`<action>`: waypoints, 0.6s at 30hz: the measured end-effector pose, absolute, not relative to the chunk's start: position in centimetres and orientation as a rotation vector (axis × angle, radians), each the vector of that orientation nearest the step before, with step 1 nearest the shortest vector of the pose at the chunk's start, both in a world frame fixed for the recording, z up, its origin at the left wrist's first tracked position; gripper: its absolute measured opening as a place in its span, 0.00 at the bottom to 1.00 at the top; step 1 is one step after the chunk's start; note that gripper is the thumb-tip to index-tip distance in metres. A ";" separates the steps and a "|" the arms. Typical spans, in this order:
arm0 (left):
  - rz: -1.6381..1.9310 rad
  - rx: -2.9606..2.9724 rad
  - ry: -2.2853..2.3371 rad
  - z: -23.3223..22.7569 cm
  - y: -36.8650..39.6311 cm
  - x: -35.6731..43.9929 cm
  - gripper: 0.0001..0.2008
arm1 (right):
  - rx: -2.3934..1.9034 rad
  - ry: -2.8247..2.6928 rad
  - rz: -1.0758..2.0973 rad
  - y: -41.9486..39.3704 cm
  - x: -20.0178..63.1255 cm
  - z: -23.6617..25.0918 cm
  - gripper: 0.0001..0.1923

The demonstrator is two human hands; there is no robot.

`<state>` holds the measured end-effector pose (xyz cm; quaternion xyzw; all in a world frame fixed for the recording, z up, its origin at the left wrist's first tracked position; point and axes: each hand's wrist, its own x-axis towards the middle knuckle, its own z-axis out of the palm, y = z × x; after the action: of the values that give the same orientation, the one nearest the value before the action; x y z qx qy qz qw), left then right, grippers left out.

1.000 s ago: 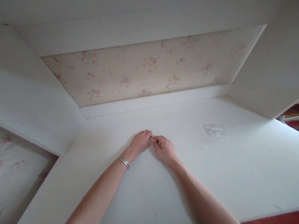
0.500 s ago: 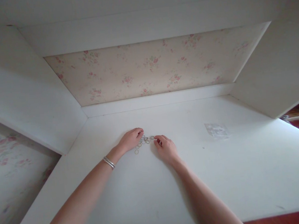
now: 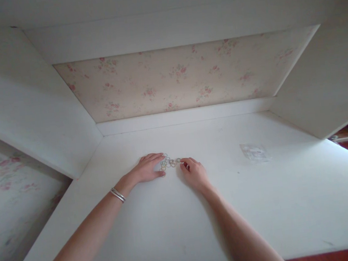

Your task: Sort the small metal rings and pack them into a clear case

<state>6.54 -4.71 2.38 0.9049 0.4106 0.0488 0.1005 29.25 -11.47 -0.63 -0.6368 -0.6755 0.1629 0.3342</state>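
My left hand (image 3: 147, 170) lies flat and open on the white worktop (image 3: 176, 220), fingertips touching a small cluster of thin pale metal rings (image 3: 168, 162). My right hand (image 3: 194, 172) is curled, thumb and forefinger pinched at the cluster's right edge; whether a ring is caught there I cannot tell. The rings lie gathered but loose. Well to the right, a small clear plastic bag (image 3: 254, 152) lies flat, its contents unclear.

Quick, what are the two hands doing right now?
Left hand: open, flat on the white table, fingertips touching the small rings.
Right hand: loosely curled beside the rings; any grip cannot be told.
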 end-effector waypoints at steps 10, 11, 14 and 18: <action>0.230 2.655 1.291 0.5 -5.5 11.4 0.24 | -1.634 -1.765 0.404 -11.6 29.3 -0.6 0.11; 0.239 2.649 1.301 0.6 -5.7 11.8 0.25 | -1.628 -1.765 0.400 -11.6 29.3 -0.6 0.11; 0.312 2.636 1.291 0.8 -6.1 12.4 0.26 | -1.614 -1.748 0.392 -11.5 29.3 -0.8 0.11; 0.605 2.517 1.382 1.0 -6.6 12.0 0.20 | -1.639 -1.692 0.399 -11.3 29.4 -1.0 0.11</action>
<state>12.00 -6.60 0.96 0.8532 0.4683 0.2051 0.1033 29.42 -11.28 -0.97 -0.6381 -0.6586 0.1552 0.3674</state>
